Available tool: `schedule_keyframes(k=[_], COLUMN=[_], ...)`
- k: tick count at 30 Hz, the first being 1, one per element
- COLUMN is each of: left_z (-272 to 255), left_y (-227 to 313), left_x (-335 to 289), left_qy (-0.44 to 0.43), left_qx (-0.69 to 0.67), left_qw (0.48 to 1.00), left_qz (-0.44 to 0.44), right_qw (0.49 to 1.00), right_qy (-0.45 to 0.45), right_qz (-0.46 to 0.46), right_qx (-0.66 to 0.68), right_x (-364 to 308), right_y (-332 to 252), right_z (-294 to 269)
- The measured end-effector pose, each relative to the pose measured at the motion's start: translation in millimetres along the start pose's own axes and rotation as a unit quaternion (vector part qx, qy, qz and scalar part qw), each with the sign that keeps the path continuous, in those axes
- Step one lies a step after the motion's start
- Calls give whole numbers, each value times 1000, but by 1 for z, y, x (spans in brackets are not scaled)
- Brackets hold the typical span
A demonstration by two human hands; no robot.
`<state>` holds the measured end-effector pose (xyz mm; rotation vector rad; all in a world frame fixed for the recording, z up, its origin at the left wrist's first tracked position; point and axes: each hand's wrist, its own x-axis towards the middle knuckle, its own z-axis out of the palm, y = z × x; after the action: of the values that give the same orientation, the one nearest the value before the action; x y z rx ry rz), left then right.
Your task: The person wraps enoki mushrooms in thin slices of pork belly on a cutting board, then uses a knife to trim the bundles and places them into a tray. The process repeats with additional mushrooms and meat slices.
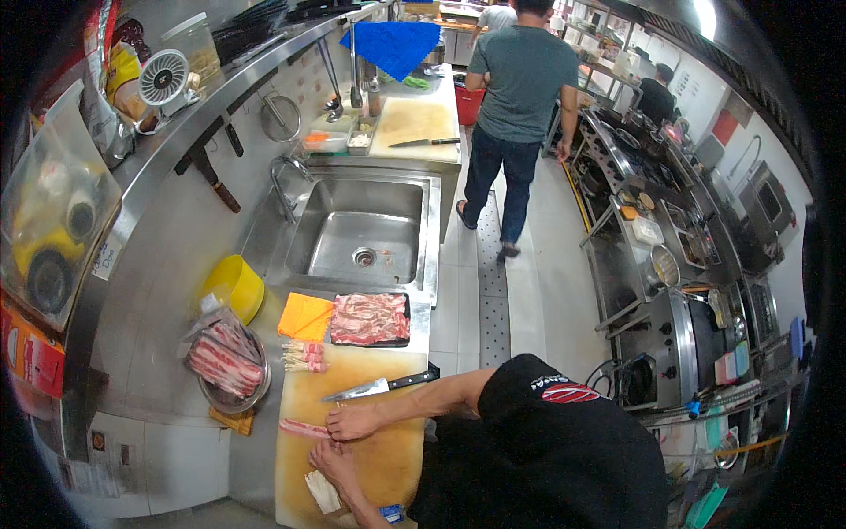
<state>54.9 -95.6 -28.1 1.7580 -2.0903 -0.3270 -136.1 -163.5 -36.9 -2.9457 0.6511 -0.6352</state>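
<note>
A long thin slice of pork belly (302, 428) lies on the yellowed cutting board (295, 480). My right hand (351, 422) has its fingers closed at one end of that slice. Close below it, my left hand (331, 460) is curled with its fingertips near the same end; what it holds is hidden. Beside my left wrist rests a white bundle of enoki mushrooms (322, 492). A kitchen knife (379, 389) with a black handle lies beyond my right hand. Several meat-wrapped enoki rolls (304, 356) sit at the board's far edge.
Past the board are an orange cloth (306, 316), a black tray of sliced meat (370, 318) and a steel sink (361, 234). To the left stand a bowl of bagged meat (226, 357) and a yellow bowl (234, 289). A person (520, 106) is in the aisle.
</note>
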Motion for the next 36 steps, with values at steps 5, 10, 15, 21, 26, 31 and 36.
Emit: schedule_keyframes(k=[5, 10, 15, 21, 26, 31, 36], left_z=[7, 18, -3, -7, -37, -34, -31], left_y=[0, 12, 30, 30, 40, 37, 34], left_x=[-7, -21, -20, -8, -10, -8, -4], left_qy=[9, 78, 39, -5, -45, -39, -60], left_qx=[-62, -33, -23, -107, -31, -80, -91], left_qw=[997, 996, 999, 992, 988, 981, 979], left_qz=[-40, -23, 2, -69, -142, -174, -173], right_qw=[992, 982, 960, 922, 909, 924, 966], right_qy=[-46, -85, -219, -115, -113, -88, -86], right_qz=[66, 62, 73, 28, 186, 175, 75], right_qx=[92, 160, 156, 370, 355, 327, 232], right_x=[9, 21, 36, 28, 18, 0, 8], right_y=[12, 31, 36, 41, 34, 28, 22], right_z=[22, 22, 18, 33, -41, -39, -36])
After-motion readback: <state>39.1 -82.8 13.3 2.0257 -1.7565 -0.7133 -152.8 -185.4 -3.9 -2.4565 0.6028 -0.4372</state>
